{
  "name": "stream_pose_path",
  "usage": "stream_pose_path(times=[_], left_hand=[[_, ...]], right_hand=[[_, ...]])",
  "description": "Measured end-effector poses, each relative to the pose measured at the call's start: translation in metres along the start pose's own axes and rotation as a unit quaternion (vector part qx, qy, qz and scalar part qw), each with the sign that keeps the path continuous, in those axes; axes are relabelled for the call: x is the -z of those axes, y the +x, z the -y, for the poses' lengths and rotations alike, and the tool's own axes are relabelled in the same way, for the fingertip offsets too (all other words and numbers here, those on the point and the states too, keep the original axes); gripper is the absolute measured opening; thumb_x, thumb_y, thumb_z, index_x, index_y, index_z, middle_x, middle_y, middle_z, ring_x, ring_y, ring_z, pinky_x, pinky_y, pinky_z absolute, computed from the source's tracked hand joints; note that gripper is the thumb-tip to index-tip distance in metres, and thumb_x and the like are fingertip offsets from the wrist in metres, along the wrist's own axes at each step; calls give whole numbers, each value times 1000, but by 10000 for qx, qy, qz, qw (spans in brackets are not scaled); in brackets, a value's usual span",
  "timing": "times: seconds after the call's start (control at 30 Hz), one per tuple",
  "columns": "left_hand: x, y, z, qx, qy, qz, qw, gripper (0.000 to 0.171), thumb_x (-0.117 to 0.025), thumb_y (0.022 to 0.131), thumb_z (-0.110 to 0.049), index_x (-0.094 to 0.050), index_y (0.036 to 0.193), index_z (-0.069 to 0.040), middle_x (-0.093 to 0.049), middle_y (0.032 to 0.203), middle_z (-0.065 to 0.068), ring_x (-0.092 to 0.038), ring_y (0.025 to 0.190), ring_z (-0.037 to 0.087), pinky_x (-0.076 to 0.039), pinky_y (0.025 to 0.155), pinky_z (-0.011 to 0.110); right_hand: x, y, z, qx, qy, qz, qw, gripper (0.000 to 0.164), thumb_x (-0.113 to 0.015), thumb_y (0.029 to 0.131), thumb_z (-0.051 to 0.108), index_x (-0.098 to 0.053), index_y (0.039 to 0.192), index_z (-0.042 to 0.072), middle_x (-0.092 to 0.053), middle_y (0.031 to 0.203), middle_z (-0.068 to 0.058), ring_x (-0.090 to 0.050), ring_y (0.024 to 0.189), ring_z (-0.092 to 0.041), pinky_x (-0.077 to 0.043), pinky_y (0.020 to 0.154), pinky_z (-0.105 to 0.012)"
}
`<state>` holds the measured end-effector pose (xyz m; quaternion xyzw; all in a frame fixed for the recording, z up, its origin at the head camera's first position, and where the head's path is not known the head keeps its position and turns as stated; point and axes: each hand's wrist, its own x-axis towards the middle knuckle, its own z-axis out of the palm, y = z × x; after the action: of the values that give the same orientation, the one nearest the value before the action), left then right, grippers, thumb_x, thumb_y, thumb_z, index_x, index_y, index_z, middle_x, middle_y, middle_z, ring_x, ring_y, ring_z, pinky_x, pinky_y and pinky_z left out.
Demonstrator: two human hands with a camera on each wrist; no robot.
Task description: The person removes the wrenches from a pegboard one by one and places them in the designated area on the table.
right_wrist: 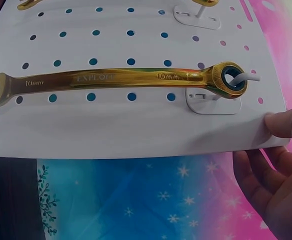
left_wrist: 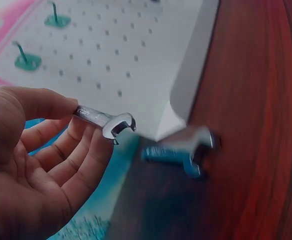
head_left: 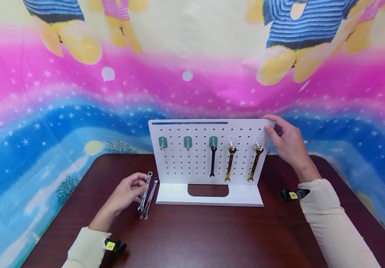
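Observation:
My left hand (head_left: 126, 193) pinches a silver combination wrench (left_wrist: 93, 115) between thumb and fingers, its open end jutting out past the fingertips. Right beside it, left of the board's foot, lies a second wrench (head_left: 150, 198) with a purplish sheen, blurred in the left wrist view. The right hand (head_left: 289, 143) grips the upper right corner of a white pegboard (head_left: 179, 167), thumb on the front and fingers behind. Three wrenches hang from hooks on it: a dark one (head_left: 213, 162) and two gold ones, the outermost gold wrench (right_wrist: 121, 79) marked 10mm.
Two green hooks (head_left: 163, 143) on the board's left half hold nothing. The board stands on a white base (head_left: 175, 193) with a cut-out, on a dark red-brown table (head_left: 205, 234). Behind it hangs a colourful printed cloth (head_left: 192, 89).

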<state>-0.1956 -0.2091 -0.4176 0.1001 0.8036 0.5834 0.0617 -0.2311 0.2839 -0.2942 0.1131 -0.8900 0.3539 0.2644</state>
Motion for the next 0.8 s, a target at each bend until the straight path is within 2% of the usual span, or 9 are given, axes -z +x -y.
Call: stream_pose_path(times=[0.23,0.57,0.6,0.67,0.8], left_hand=[[10,2,17,413,363,-24,9985,31,-64,99,-3,-56,128,5,-60,91,13,-59,76,27,-60,62,41],[14,10,35,587,753,259,9951,23,-63,97,-1,-60,119,4,-61,85,13,-58,61,25,-58,54,42],[14,11,36,600,771,261,9949,23,-63,97,-1,-60,119,4,-61,84,13,-58,61,25,-58,54,42],[14,13,37,608,811,268,9945,23,-62,96,-1,-60,119,4,-61,83,13,-57,61,24,-58,53,41],[13,16,34,649,948,282,9930,22,-62,96,-1,-60,118,5,-60,81,12,-57,60,24,-57,52,41]], right_hand=[[0,0,0,-58,56,82,9999,38,-57,108,24,-57,145,15,-62,126,-21,-63,107,-39,-54,80,-57],[0,0,-1,-59,146,91,9998,38,-56,108,21,-57,145,13,-60,129,-22,-62,109,-42,-54,85,-61],[-1,0,-2,-52,142,95,9998,38,-56,108,21,-56,145,13,-60,128,-22,-62,108,-40,-54,85,-60],[-1,0,-2,25,125,31,9999,37,-56,108,20,-58,144,13,-60,122,-19,-60,102,-34,-55,81,-47],[-3,2,-2,271,120,-151,9994,35,-58,106,13,-62,141,13,-57,109,-13,-52,92,-22,-45,73,-27]])
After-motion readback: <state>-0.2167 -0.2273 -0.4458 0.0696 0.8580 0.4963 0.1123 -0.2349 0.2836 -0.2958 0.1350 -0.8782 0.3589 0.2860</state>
